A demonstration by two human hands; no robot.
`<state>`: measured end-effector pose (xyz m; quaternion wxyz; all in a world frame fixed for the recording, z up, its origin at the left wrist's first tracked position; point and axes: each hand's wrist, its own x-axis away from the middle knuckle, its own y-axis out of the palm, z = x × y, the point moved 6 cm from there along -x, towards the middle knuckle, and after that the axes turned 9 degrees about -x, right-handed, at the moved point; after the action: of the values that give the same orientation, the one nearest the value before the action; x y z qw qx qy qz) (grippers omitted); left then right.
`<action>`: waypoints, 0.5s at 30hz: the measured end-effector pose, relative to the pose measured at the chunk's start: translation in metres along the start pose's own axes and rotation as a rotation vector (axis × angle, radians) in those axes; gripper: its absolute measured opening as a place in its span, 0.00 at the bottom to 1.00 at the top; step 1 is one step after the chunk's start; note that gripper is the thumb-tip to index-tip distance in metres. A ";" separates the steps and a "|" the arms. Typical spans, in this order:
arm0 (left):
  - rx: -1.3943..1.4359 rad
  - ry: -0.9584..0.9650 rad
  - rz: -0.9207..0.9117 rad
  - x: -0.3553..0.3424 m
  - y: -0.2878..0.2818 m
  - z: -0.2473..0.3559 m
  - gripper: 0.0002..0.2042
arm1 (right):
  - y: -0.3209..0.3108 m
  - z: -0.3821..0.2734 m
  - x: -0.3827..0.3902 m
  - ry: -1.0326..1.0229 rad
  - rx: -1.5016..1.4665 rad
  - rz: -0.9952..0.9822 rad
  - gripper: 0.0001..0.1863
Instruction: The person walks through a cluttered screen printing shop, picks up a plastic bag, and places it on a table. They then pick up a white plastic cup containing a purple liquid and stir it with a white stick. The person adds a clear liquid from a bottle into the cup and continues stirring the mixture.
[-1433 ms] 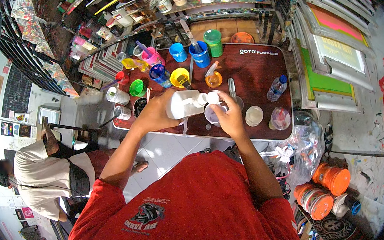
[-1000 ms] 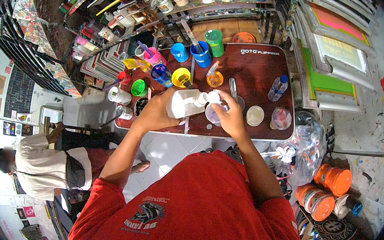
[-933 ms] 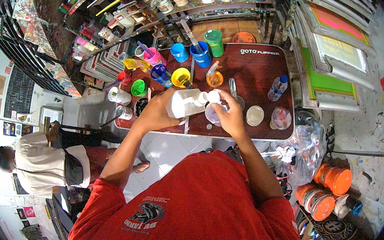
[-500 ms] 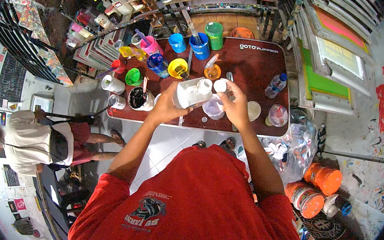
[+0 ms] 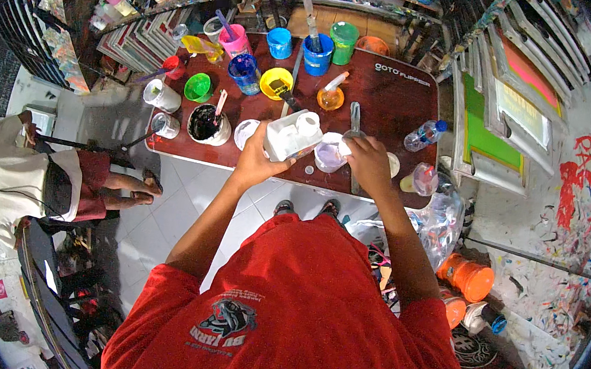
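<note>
My left hand [image 5: 256, 160] is closed round a whitish plastic bottle [image 5: 287, 140], tilted over the near side of the table, its uncapped neck up and to the right. My right hand [image 5: 370, 169] is low over the table just right of a pale lilac tub [image 5: 328, 159]. Its fingers are pinched on a white screw cap [image 5: 344, 148], partly hidden by the tub and fingers. Past those fingers a flat metal spatula [image 5: 355, 117] lies on the table. A small clear disc [image 5: 309, 170] rests near the bottle's base.
The dark red table [image 5: 397, 112] bears several paint pots, including a yellow cup [image 5: 276, 81], a black-smeared bucket [image 5: 209, 125] and a blue pot [image 5: 317, 57]. A water bottle [image 5: 424, 136] stands at right. Framed screens [image 5: 488, 133] line the right side. Another person [image 5: 45, 165] stands at left.
My right hand has taken the cap away from the bottle's neck, down and right beside the lilac tub. The bottle stays in my left hand. The view has shifted slightly.
</note>
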<state>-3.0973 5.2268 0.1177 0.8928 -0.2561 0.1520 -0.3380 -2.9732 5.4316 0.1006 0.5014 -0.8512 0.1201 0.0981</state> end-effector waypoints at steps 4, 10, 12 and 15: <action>0.036 0.007 0.011 0.007 -0.004 -0.010 0.35 | 0.013 -0.012 -0.006 -0.123 0.165 -0.098 0.17; 0.057 0.049 0.083 0.011 -0.011 -0.010 0.33 | 0.037 -0.020 -0.016 -0.233 0.293 -0.240 0.14; 0.092 0.052 0.107 0.012 -0.013 -0.011 0.33 | 0.045 -0.022 -0.018 -0.283 0.336 -0.245 0.13; 0.097 0.055 0.113 0.013 -0.016 -0.011 0.32 | 0.054 -0.023 -0.020 -0.330 0.398 -0.259 0.11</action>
<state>-3.1017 5.2040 0.1163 0.9174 -0.1943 0.1740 -0.3007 -3.0074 5.3879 0.0726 0.6796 -0.7169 -0.0562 0.1450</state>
